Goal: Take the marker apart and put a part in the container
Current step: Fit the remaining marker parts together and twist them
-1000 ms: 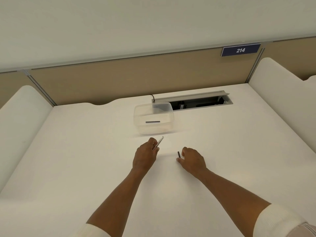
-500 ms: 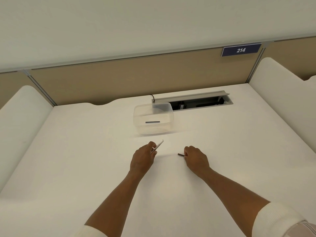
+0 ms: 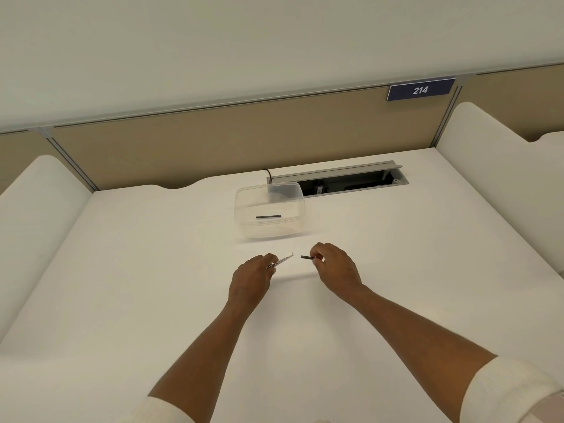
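Observation:
My left hand (image 3: 251,277) grips the white marker barrel (image 3: 283,259), whose free end points up and to the right. My right hand (image 3: 334,265) pinches a short dark marker part (image 3: 306,257) that points left toward the barrel's end, a small gap between the two. Beyond both hands a clear plastic container (image 3: 270,209) stands on the white desk (image 3: 137,285). A thin dark stick (image 3: 268,216) lies flat on the container's bottom.
An open cable tray (image 3: 341,181) is set into the desk right behind the container, with a black cable at its left end. A tan partition (image 3: 213,138) closes the back. White rounded side panels (image 3: 500,166) flank the desk left and right.
My right hand lifted the dark part off the desk and turned it to point left. Both hands rose slightly and moved closer, bringing the part near the barrel's end.

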